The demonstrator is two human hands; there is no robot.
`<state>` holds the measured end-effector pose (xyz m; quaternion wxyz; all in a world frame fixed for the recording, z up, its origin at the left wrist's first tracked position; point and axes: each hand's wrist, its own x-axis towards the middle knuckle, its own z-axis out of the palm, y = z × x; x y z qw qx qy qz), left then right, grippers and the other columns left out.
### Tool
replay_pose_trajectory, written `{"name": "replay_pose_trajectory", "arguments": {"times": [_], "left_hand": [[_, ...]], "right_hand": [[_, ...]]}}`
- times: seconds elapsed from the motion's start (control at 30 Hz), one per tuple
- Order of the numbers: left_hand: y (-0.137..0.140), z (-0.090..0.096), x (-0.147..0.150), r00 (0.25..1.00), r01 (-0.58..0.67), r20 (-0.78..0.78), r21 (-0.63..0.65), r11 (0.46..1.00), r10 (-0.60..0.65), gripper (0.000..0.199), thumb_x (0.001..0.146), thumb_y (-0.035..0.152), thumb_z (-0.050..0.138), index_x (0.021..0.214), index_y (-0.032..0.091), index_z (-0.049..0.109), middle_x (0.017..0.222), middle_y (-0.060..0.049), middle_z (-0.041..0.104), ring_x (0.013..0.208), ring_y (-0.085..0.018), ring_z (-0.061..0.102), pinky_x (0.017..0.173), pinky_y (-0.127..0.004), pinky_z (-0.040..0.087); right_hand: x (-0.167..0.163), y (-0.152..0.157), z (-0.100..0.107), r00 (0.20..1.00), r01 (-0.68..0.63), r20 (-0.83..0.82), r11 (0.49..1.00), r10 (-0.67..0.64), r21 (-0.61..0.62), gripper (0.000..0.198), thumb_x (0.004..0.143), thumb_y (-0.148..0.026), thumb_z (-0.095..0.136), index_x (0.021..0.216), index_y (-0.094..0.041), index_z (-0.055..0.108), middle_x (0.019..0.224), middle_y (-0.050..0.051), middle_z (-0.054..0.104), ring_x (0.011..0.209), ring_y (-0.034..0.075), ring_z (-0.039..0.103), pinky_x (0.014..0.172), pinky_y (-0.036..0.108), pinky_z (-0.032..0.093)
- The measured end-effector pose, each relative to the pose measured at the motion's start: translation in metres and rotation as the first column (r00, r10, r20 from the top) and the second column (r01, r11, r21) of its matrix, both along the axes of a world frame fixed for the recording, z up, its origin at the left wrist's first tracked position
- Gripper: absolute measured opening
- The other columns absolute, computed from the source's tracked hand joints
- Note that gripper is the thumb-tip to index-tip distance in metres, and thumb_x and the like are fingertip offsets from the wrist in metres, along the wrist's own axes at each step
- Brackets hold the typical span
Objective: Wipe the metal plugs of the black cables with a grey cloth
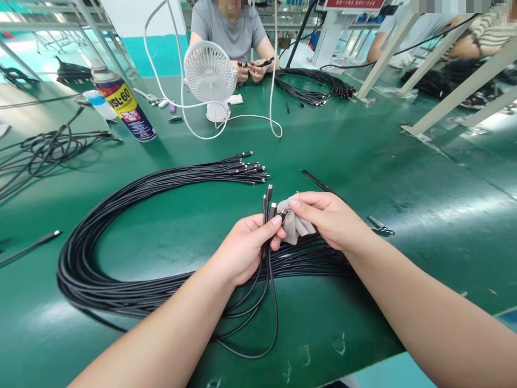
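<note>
Between thumb and fingers, my left hand [251, 245] grips several black USB cables [270, 202], their metal-tipped plugs pointing up. My right hand [328, 216] pinches a grey cloth [297, 226] against the plug nearest it. Below both hands lies a large bundle of black cables [121, 196], curved in a U on the green table. Its far plug ends [250, 171] lie fanned out beyond my left hand. The cloth partly covers the right fingertips.
A spray can [125, 105] and a small white fan [210, 73] stand at the back left. Tweezers [382, 226] lie right of my right hand. Opposite, a person in a grey shirt [228, 32] handles cables. Slanted metal legs [460, 89] rise at right.
</note>
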<state>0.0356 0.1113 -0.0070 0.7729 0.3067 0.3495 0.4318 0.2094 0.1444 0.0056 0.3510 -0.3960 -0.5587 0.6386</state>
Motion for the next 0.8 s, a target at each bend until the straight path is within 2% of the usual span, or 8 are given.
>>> {"name": "replay_pose_trajectory", "arguments": {"times": [0.17,0.37,0.57,0.8], "left_hand": [[-0.0008,0.0,0.0,1.0,0.018,0.003,0.021,1.0,-0.018,0.034,0.072,0.041,0.082,0.066,0.012,0.064,0.061,0.001,0.055,0.056,-0.007,0.043,0.06,-0.025,0.033],[-0.0008,0.0001,-0.0003,1.0,0.013,-0.01,0.022,1.0,-0.012,0.034,0.073,0.04,0.081,0.066,0.012,0.063,0.062,0.001,0.054,0.056,-0.007,0.043,0.059,-0.025,0.033],[-0.0004,-0.0002,-0.0001,1.0,0.006,-0.001,0.016,1.0,-0.006,0.033,0.073,0.039,0.08,0.067,0.011,0.063,0.064,0.001,0.055,0.056,-0.007,0.044,0.059,-0.025,0.033],[-0.0006,-0.0007,-0.0002,1.0,0.005,0.0,0.009,1.0,-0.005,0.032,0.075,0.038,0.08,0.068,0.011,0.063,0.065,0.001,0.056,0.057,-0.007,0.045,0.06,-0.024,0.033]], "right_hand": [[-0.0026,-0.0003,0.0017,0.997,-0.074,0.03,0.996,0.075,-0.051,0.034,0.082,-0.049,0.073,0.087,-0.017,0.064,0.07,0.003,0.07,0.06,0.016,0.067,0.056,0.027,0.053],[-0.0021,-0.0021,0.004,0.999,0.007,0.039,1.0,-0.008,0.025,0.037,0.083,-0.054,0.07,0.083,-0.018,0.063,0.063,0.001,0.065,0.052,0.014,0.06,0.053,0.028,0.048],[-0.0032,-0.0022,0.0061,0.996,0.085,0.028,0.994,-0.087,0.067,0.046,0.08,-0.063,0.068,0.084,-0.018,0.07,0.055,-0.002,0.056,0.048,0.011,0.048,0.048,0.026,0.039],[-0.003,-0.0006,0.0052,0.995,0.093,0.037,0.991,-0.097,0.096,0.043,0.083,-0.059,0.067,0.072,-0.017,0.067,0.056,-0.002,0.052,0.051,0.01,0.045,0.048,0.024,0.036]]}}
